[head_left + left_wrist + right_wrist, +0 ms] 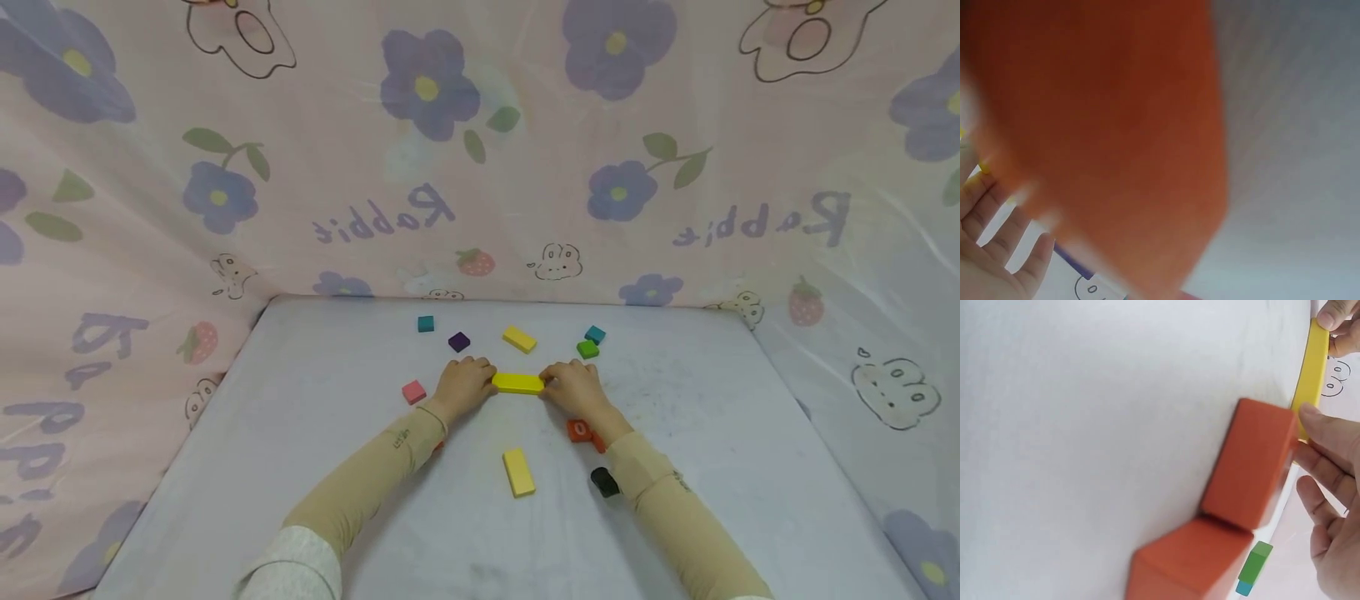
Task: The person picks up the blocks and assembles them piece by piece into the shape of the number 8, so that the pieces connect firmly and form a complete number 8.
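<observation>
A long yellow block (518, 383) spans the gap between the two hands in the head view. The left hand (465, 385) pinches its left end, and the right hand (576, 390) pinches the right end. Seen from the right wrist, thumb and fingers of the right hand (1338, 487) hold the near end of the yellow block (1314, 362); the left hand's fingertips are at the far end. An orange block (1122, 125) fills much of the left wrist view and hides part of the left hand (991, 244). Two orange-red blocks (1250, 462) lie beside the right hand.
Behind the hands lie a yellow block (519, 339), a dark purple block (459, 342), teal blocks (426, 323) and a green block (588, 349). A pink block (413, 392) is left of the left hand. Nearer are another yellow block (518, 472) and a black piece (604, 482).
</observation>
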Motion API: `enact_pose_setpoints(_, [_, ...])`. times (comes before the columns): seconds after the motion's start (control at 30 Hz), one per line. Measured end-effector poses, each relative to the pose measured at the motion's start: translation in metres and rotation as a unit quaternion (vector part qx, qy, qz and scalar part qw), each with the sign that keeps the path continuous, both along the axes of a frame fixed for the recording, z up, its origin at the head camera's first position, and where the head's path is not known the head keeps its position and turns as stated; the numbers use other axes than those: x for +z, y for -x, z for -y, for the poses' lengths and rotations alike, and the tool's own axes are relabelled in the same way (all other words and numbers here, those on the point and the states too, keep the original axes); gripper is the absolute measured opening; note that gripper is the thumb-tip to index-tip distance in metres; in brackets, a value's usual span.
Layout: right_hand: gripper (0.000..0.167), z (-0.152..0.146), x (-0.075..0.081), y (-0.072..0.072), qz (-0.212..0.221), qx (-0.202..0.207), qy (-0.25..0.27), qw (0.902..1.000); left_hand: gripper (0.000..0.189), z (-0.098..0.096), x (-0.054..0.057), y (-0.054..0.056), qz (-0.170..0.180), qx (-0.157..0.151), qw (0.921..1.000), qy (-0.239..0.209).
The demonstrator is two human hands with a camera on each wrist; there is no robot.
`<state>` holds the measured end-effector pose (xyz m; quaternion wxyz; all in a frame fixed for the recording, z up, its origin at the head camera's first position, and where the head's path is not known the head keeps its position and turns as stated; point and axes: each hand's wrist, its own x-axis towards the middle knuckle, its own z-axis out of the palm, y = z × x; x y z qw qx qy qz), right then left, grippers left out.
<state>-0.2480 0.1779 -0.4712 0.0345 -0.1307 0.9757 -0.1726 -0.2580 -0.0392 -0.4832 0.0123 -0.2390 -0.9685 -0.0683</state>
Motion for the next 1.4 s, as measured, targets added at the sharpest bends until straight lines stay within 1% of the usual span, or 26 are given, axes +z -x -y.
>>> enact_pose_setpoints(0.1, [0.029,-0.002,-0.001,-0.001,-0.001,-0.002,0.000,1.0000,0.035,-0.001,0.001,0.001,0.008,0.001,1.0000,0.003])
enact_pose_setpoints(0.17, [0.030,-0.004,-0.001,-0.003,-0.014,0.001,0.001,0.9999,0.035,-0.001,0.001,0.002,0.015,0.004,0.9999,0.005])
enact_pose_setpoints(0.3, [0.031,-0.013,0.001,-0.007,-0.032,0.010,0.022,0.9992,0.036,0.000,0.002,0.004,0.024,0.010,0.9996,0.008])
enact_pose_setpoints(0.37, [0.031,-0.019,0.004,-0.009,-0.024,0.016,0.034,0.9990,0.036,0.001,0.002,0.004,0.025,0.011,0.9996,0.007])
enact_pose_setpoints(0.53, [0.026,-0.040,0.013,-0.019,0.017,0.034,0.045,0.9983,0.037,0.002,0.004,0.006,0.023,0.009,0.9997,0.006])
enact_pose_setpoints(0.67, [0.022,-0.056,0.016,-0.026,0.025,0.053,0.050,0.9970,0.038,0.003,0.004,0.007,0.025,0.014,0.9996,0.005])
enact_pose_setpoints(0.8, [0.023,-0.067,0.015,-0.032,0.028,0.071,0.047,0.9960,0.039,0.003,0.005,0.008,0.030,0.018,0.9994,0.005])
enact_pose_setpoints(1.0, [0.026,-0.075,0.011,-0.039,0.049,0.076,0.042,0.9950,0.039,0.002,0.003,0.008,0.041,0.020,0.9990,0.008])
enact_pose_setpoints(1.2, [0.024,-0.079,0.006,-0.042,0.024,0.106,0.029,0.9937,0.040,0.000,0.002,0.006,0.051,0.021,0.9984,0.011])
enact_pose_setpoints(1.33, [0.022,-0.079,0.004,-0.042,0.025,0.104,0.033,0.9938,0.039,0.001,0.004,0.005,0.043,0.022,0.9988,0.008])
enact_pose_setpoints(1.4, [0.020,-0.078,0.004,-0.042,0.027,0.094,0.033,0.9946,0.038,0.001,0.005,0.004,0.038,0.023,0.9990,0.005])
